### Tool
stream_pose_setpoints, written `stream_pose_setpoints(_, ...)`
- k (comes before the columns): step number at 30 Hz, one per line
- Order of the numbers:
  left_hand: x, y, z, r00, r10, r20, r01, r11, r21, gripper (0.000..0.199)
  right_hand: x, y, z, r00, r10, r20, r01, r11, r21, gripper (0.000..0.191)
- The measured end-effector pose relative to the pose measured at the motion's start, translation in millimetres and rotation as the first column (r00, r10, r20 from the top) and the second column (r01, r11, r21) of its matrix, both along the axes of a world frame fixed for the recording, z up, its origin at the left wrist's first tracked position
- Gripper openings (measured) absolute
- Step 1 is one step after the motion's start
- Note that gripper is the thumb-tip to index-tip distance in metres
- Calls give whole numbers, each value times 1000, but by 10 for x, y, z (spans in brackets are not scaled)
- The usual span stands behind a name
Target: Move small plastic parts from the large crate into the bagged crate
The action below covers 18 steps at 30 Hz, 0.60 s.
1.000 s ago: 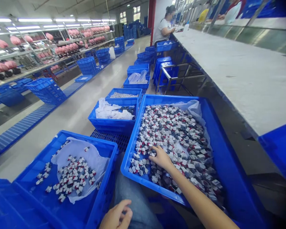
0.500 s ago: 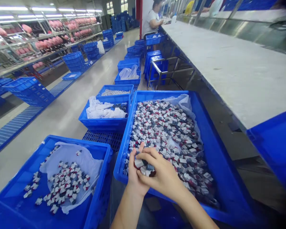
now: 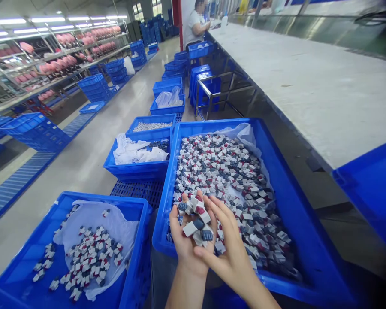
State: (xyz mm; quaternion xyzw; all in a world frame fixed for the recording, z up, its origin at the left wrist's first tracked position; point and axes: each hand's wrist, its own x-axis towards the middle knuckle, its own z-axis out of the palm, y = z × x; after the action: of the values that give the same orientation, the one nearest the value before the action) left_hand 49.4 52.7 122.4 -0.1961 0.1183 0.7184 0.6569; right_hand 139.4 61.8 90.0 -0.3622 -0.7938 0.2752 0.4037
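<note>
My left hand (image 3: pixel 190 257) is palm up, its fingers curled around a heap of small white, dark blue and red plastic parts (image 3: pixel 197 221). Against its right side lies my right hand (image 3: pixel 230 251), fingers stretched and apart, thumb close to the heap's lower edge. I see nothing gripped in the right hand. Both hands are over the near edge of a large blue crate (image 3: pixel 284 180). A thick layer of the same parts (image 3: pixel 218 165) fills that crate, with a clear plastic liner (image 3: pixel 246 133) showing at its back.
To the lower left, another blue crate (image 3: pixel 138 240) holds a smaller pile of these parts on a plastic sheet (image 3: pixel 119 219). More blue crates (image 3: pixel 137 171) line up ahead. A long white table (image 3: pixel 309 86) runs along the right. A person (image 3: pixel 195 25) sits farther back.
My right hand has uncovered the parts and its fingers have spread. The left palm has turned further up, showing the heap in it. The view has shifted slightly.
</note>
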Motion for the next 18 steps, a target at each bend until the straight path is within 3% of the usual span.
stream_pose_setpoints(4, 9, -53, 16, 994, -46, -95, 56, 994, 98, 39, 67, -33, -32, 991, 3, -132, -4, 1000, -8, 65)
stream_pose_setpoints(8, 21, -80, -4, 961, -76, -265, 109, 988, 113, 43, 112, 14, 67, 989, -29, -145, 23, 999, -45, 43)
stream_pose_setpoints(13, 43, -113, -1, 975, -99, -201, 126, 983, 129, 45, 108, 62, 193, 996, -11, -90, 9, 1000, -30, 30)
stream_pose_setpoints(18, 47, -131, 35, 981, -94, -171, 121, 980, 156, 45, 87, 13, 158, 987, -3, -162, -10, 996, -83, 24)
